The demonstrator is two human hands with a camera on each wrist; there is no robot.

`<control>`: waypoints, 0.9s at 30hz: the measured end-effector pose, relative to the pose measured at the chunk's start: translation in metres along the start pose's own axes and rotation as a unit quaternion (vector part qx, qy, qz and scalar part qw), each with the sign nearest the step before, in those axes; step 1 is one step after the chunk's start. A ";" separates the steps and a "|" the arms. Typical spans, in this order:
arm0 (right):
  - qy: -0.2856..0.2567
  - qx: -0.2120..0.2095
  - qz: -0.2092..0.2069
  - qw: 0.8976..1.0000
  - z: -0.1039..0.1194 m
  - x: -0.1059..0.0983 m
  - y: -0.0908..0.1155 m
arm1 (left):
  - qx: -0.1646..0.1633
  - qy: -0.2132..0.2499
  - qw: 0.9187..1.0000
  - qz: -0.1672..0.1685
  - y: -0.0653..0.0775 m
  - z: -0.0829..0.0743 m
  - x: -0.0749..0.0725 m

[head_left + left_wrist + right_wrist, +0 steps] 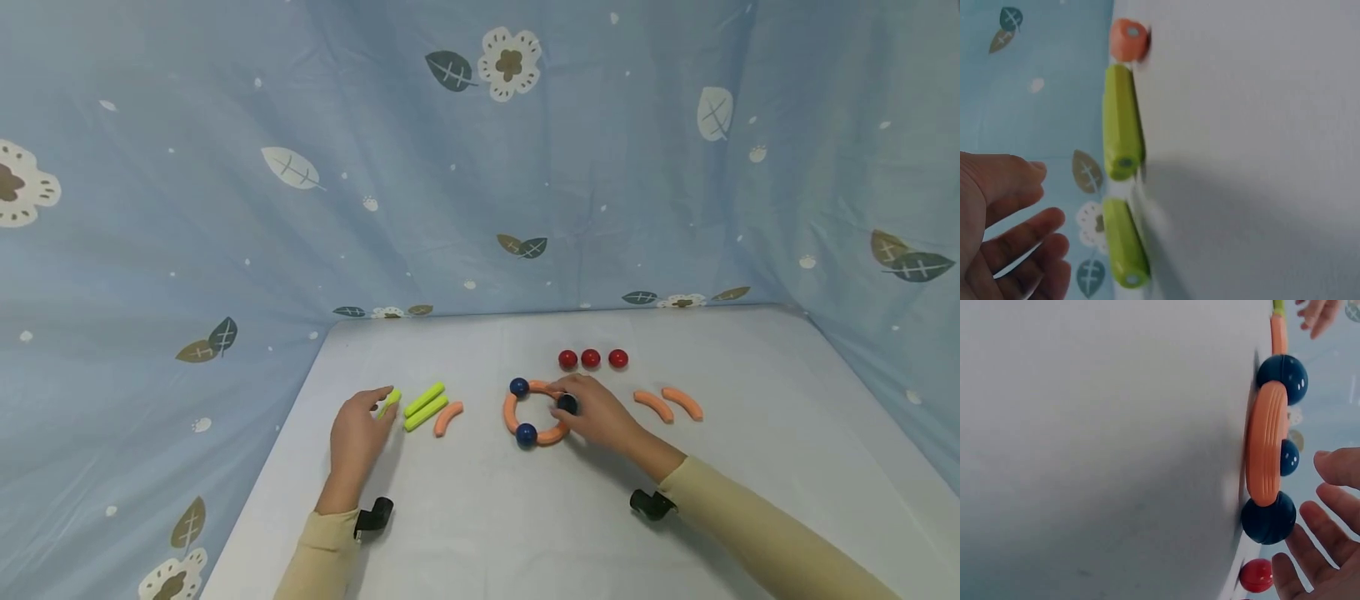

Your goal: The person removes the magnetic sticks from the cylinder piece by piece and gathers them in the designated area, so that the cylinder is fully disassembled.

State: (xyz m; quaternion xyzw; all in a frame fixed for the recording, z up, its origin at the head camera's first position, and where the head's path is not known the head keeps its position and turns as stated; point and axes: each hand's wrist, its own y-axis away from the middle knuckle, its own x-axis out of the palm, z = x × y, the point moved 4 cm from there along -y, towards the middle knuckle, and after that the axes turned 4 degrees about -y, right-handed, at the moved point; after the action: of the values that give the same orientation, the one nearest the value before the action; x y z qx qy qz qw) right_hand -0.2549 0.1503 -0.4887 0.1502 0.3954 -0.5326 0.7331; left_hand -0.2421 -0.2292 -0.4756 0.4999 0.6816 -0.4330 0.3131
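My left hand [358,435] reaches around a short yellow-green stick [391,402] on the white table, thumb and fingers apart. In the left wrist view that stick [1125,244] lies beside the spread fingers [1025,237], and I see no grip on it. My right hand [600,415] is at the right side of a ring of orange curved rods [510,412] and dark blue balls [527,434]. Its fingers are loosely bent around the ring's right-hand ball [567,404]. The right wrist view shows the thumb [1338,467] away from the ball [1269,519]; contact by the other fingertips is unclear.
Two longer yellow-green sticks [425,412] and an orange curved rod [448,418] lie between the left hand and the ring. Three red balls [591,358] sit behind the right hand. Two more orange rods [682,403] are farther right. A blue patterned cloth [420,183] hangs behind the table.
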 end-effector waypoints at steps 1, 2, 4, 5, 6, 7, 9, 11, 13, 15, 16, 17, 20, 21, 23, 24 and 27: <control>0.006 -0.005 -0.006 1.000 0.001 -0.001 0.002 | 0.002 0.007 1.000 0.001 0.001 -0.004 0.000; 0.015 -0.010 -0.013 1.000 0.002 -0.001 0.004 | 0.005 0.013 1.000 0.004 0.002 -0.009 0.000; 0.033 -0.024 -0.034 0.999 0.005 -0.002 0.009 | 0.013 0.030 0.999 0.010 0.005 -0.019 0.001; 0.041 -0.031 -0.044 0.998 0.005 -0.003 0.011 | 0.020 0.039 0.999 0.012 0.007 -0.024 0.003; 0.043 -0.036 -0.053 0.997 0.006 -0.003 0.013 | 0.026 0.050 0.998 0.015 0.009 -0.030 0.004; 0.044 -0.040 -0.060 0.996 0.008 -0.003 0.014 | 0.032 0.064 0.997 0.019 0.011 -0.035 0.006; 0.042 -0.049 -0.066 0.996 0.010 -0.003 0.018 | 0.047 0.093 0.994 0.024 0.015 -0.046 0.010; 0.038 -0.051 -0.057 0.996 0.012 0.000 0.021 | 0.064 0.119 0.990 0.032 0.019 -0.056 0.015; 0.032 -0.039 -0.043 0.998 0.013 0.003 0.023 | 0.081 0.143 0.985 0.046 0.022 -0.067 0.021; 0.026 -0.022 -0.026 0.999 0.014 0.008 0.026 | 0.097 0.149 0.982 0.061 0.025 -0.077 0.027; 0.024 -0.012 -0.018 0.999 0.014 0.010 0.026 | 0.107 0.147 0.981 0.069 0.026 -0.082 0.031; 0.022 -0.005 -0.011 1.000 0.014 0.012 0.027 | 0.115 0.146 0.979 0.080 0.028 -0.087 0.034; 0.019 0.012 0.004 1.000 0.015 0.017 0.029 | 0.133 0.136 0.975 0.115 0.033 -0.101 0.045; 0.020 0.013 0.006 1.000 0.015 0.018 0.030 | 0.139 0.130 0.973 0.127 0.034 -0.105 0.048; 0.020 0.015 0.010 1.000 0.016 0.020 0.030 | 0.155 0.132 0.968 0.147 0.037 -0.113 0.055; 0.020 0.017 0.013 1.000 0.017 0.022 0.029 | 0.162 0.130 0.966 0.155 0.039 -0.117 0.058; 0.027 0.017 0.021 0.999 0.018 0.026 0.028 | 0.182 0.131 0.960 0.169 0.042 -0.124 0.068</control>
State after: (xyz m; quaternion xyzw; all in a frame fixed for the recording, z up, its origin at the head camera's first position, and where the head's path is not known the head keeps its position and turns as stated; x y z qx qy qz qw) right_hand -0.2195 0.1329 -0.5019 0.1850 0.4025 -0.5197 0.7306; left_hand -0.2220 -0.0837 -0.4922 0.7090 0.5315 -0.4212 0.1934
